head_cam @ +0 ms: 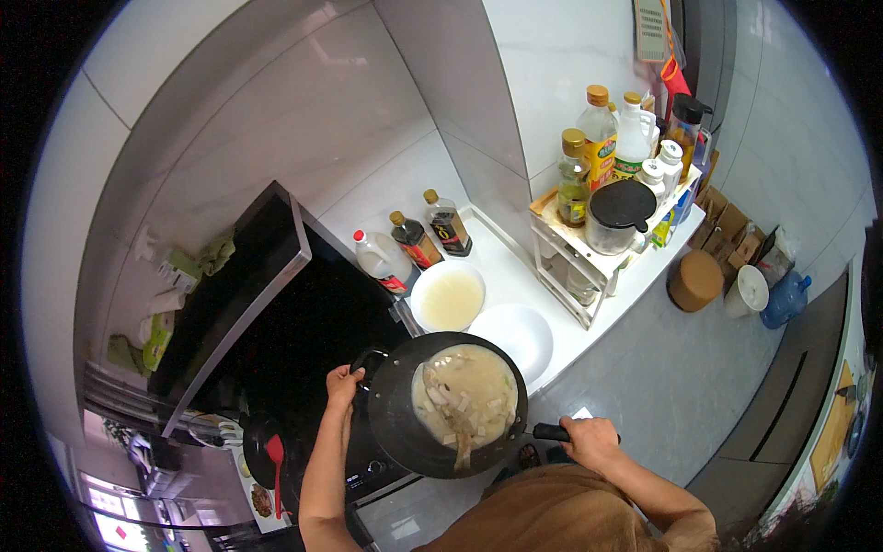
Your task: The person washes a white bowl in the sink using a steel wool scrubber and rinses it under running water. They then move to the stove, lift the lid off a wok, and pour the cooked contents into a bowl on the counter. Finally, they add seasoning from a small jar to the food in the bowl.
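Note:
A dark wok is held up between my two hands, above the hob's front and the counter edge. My left hand grips its short loop handle. The fingers of my right hand wrap around the long black handle. Milky soup with a whole fish and pale cubes, apparently tofu, has pooled toward the far right side of the wok. Just beyond the rim, a white bowl shows no contents, its near part hidden by the wok. Beside it, another white bowl contains milky broth.
Several sauce bottles line the counter behind the bowls. A two-tier rack carries bottles and a lidded jar. The range hood juts in at left. A red spatula rests by another pan. A brown stool stands on the floor.

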`<state>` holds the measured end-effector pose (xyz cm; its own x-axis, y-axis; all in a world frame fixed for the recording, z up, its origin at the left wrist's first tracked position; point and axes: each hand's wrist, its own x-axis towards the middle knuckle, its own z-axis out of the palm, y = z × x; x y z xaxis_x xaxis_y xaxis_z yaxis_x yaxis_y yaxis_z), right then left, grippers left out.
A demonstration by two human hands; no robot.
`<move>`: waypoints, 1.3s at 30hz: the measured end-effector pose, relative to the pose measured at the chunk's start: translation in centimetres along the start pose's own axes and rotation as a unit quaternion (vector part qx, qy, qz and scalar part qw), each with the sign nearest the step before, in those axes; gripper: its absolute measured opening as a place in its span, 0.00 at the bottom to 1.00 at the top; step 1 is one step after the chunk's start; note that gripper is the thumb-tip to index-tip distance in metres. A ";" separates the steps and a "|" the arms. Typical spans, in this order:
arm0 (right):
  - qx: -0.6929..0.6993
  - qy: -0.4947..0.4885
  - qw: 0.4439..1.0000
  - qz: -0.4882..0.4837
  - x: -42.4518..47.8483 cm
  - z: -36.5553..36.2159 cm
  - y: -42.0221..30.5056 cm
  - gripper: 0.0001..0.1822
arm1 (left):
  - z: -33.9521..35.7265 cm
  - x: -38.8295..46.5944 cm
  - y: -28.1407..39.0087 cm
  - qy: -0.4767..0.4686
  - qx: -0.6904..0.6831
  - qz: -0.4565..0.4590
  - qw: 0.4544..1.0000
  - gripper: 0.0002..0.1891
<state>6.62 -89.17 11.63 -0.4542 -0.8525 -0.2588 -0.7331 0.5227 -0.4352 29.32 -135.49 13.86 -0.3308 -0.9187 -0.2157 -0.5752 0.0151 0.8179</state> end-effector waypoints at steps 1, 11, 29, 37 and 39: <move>0.002 -0.002 1.000 -0.001 0.1 0.1 0.2 0.16 | 0.1 0.0 0.1 -0.003 -0.014 -0.009 1.000 0.04; 0.009 -0.021 1.000 -0.007 0.9 0.5 1.5 0.16 | 0.4 -0.7 2.4 -0.005 0.001 -0.026 1.000 0.02; 0.029 -0.039 0.999 -0.014 1.7 0.0 3.0 0.16 | 1.6 -0.7 4.8 0.000 0.061 -0.024 0.998 0.03; 0.034 -0.039 0.999 -0.016 1.9 0.1 3.4 0.16 | 1.8 0.0 4.3 0.004 0.060 -0.024 0.998 0.04; 0.040 -0.037 0.998 -0.019 1.9 0.2 3.5 0.16 | 1.8 0.1 4.4 0.008 0.061 -0.021 0.998 0.04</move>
<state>3.27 -88.99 9.45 -0.3862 -0.8713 -0.3027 -0.7053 0.4904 -0.5120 25.45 -134.78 16.48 -0.2931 -0.9259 -0.2384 -0.6757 0.0242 0.7368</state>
